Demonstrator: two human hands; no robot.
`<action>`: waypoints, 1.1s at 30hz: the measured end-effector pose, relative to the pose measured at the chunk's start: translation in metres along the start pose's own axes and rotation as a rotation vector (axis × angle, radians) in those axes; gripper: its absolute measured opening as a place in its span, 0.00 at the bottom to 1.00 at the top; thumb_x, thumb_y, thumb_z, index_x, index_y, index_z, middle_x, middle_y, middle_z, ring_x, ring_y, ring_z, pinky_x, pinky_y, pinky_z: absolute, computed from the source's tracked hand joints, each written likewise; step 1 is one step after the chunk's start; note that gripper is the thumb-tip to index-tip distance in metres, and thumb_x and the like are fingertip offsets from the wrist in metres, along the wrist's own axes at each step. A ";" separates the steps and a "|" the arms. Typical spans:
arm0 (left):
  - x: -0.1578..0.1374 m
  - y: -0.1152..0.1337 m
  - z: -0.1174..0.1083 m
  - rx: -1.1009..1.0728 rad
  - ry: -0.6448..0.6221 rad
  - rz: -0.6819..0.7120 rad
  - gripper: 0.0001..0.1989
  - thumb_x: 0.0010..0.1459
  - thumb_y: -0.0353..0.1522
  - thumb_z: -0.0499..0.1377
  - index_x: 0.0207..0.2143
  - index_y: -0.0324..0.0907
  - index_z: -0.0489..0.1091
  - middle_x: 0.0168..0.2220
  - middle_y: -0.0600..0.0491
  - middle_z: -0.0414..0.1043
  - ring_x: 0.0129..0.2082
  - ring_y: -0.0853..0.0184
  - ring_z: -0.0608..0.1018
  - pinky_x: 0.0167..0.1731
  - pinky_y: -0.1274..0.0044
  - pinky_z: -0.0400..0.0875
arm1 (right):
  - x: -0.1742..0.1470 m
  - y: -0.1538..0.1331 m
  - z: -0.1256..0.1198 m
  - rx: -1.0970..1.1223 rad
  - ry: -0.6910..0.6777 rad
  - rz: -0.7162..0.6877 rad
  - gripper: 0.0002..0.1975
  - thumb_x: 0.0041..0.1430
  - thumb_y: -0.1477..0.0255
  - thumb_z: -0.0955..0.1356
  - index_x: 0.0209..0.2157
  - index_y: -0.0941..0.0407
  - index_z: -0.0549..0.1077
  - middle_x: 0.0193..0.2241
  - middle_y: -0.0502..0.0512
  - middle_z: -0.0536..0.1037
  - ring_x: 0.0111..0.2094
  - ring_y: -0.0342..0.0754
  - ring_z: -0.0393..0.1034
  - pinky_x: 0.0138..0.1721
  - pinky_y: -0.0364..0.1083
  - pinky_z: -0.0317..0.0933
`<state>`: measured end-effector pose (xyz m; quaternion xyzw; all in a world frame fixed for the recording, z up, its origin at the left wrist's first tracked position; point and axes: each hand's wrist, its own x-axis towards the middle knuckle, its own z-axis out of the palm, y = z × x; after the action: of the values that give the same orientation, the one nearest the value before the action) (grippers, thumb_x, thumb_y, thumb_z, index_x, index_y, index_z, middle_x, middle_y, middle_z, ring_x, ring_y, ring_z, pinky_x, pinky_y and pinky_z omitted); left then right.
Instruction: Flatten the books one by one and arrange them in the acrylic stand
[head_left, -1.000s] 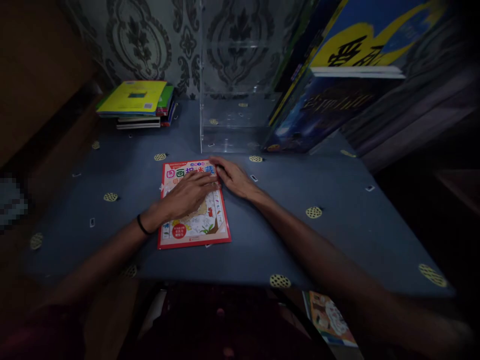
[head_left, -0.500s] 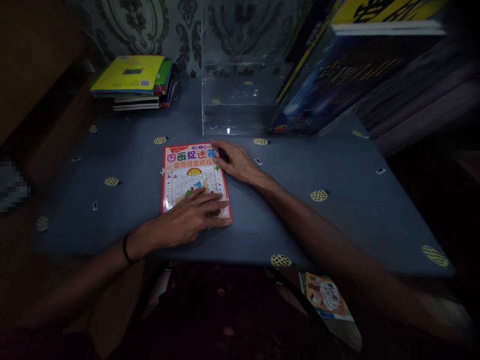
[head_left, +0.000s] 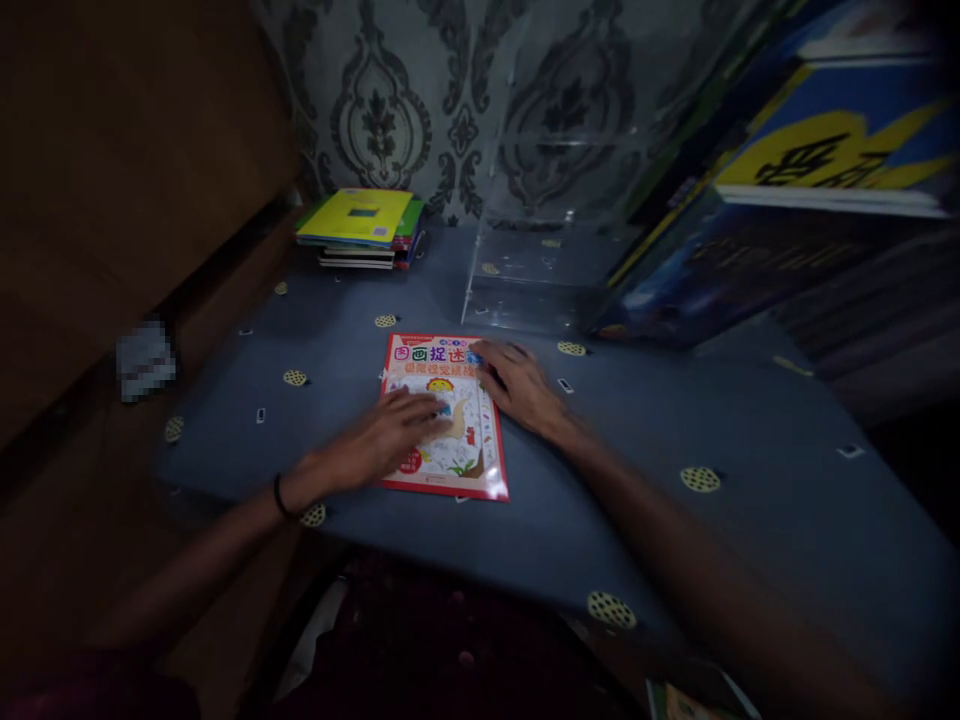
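Note:
A thin picture book (head_left: 480, 460) with a red border and coloured Chinese title lies face up on the blue patterned tablecloth. My left hand (head_left: 397, 430), slightly blurred, is over the book's left middle with its fingers stretched out. Whether it presses on the cover or hovers just above cannot be seen. At the upper right corner rests my right hand (head_left: 521, 390), its fingers loosely spread over the edge and the end of the title. Neither hand grips anything. A dark band (head_left: 280, 495) circles my left wrist.
A stack of books (head_left: 360, 220), yellow on top, sits at the back left. Behind the picture book stands a clear plastic rack (head_left: 517, 300), with large upright books (head_left: 705, 260) on its right side. Below the table's front edge another book (head_left: 690, 700) shows partly.
The view has swung, shifting the scene right and down. My left hand has slid up and left across the book, uncovering its bottom edge. My right hand covers more of the upper corner.

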<state>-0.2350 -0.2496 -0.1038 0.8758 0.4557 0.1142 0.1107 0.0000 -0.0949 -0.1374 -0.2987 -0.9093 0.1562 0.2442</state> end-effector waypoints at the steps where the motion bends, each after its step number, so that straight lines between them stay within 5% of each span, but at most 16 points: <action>1: 0.002 -0.016 -0.002 0.013 0.039 -0.074 0.25 0.68 0.25 0.51 0.64 0.49 0.64 0.67 0.47 0.65 0.68 0.59 0.65 0.66 0.55 0.61 | 0.000 -0.004 -0.001 -0.023 -0.012 -0.010 0.20 0.69 0.68 0.60 0.58 0.55 0.72 0.58 0.63 0.77 0.62 0.61 0.67 0.64 0.68 0.53; 4: 0.015 -0.062 -0.007 0.039 0.167 -0.229 0.20 0.70 0.29 0.49 0.61 0.44 0.67 0.64 0.45 0.68 0.65 0.58 0.69 0.63 0.59 0.64 | 0.007 -0.023 0.000 -0.065 -0.074 -0.057 0.18 0.69 0.71 0.60 0.55 0.54 0.74 0.57 0.62 0.78 0.62 0.60 0.68 0.65 0.68 0.52; 9: 0.036 -0.103 -0.008 0.002 0.224 -0.182 0.19 0.68 0.28 0.50 0.59 0.41 0.70 0.60 0.44 0.72 0.61 0.60 0.72 0.63 0.63 0.64 | 0.029 -0.073 0.018 0.008 -0.198 -0.224 0.18 0.67 0.74 0.62 0.55 0.56 0.75 0.56 0.62 0.78 0.62 0.58 0.67 0.65 0.64 0.55; 15: 0.034 -0.105 -0.005 -0.019 0.239 -0.162 0.20 0.69 0.28 0.50 0.59 0.41 0.70 0.61 0.44 0.71 0.61 0.60 0.71 0.61 0.64 0.64 | 0.018 -0.116 0.035 0.166 -0.270 -0.369 0.19 0.69 0.73 0.61 0.56 0.54 0.75 0.56 0.60 0.79 0.63 0.55 0.66 0.64 0.64 0.59; 25: 0.033 -0.108 -0.002 0.003 0.274 -0.115 0.20 0.70 0.30 0.49 0.60 0.42 0.70 0.59 0.44 0.73 0.59 0.59 0.73 0.59 0.63 0.65 | -0.042 -0.143 0.023 0.284 -0.371 -0.492 0.18 0.71 0.76 0.61 0.58 0.58 0.74 0.60 0.60 0.76 0.67 0.50 0.63 0.68 0.57 0.58; 33: 0.033 -0.108 0.000 0.017 0.295 -0.118 0.20 0.69 0.29 0.50 0.59 0.43 0.71 0.59 0.44 0.73 0.59 0.59 0.73 0.60 0.62 0.67 | -0.037 -0.140 0.016 0.504 -0.337 -0.325 0.17 0.71 0.72 0.63 0.57 0.54 0.74 0.56 0.57 0.79 0.62 0.48 0.68 0.65 0.58 0.63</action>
<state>-0.3004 -0.1616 -0.1323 0.8221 0.5188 0.2309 0.0416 -0.0481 -0.2281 -0.1038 -0.0503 -0.9054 0.3822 0.1781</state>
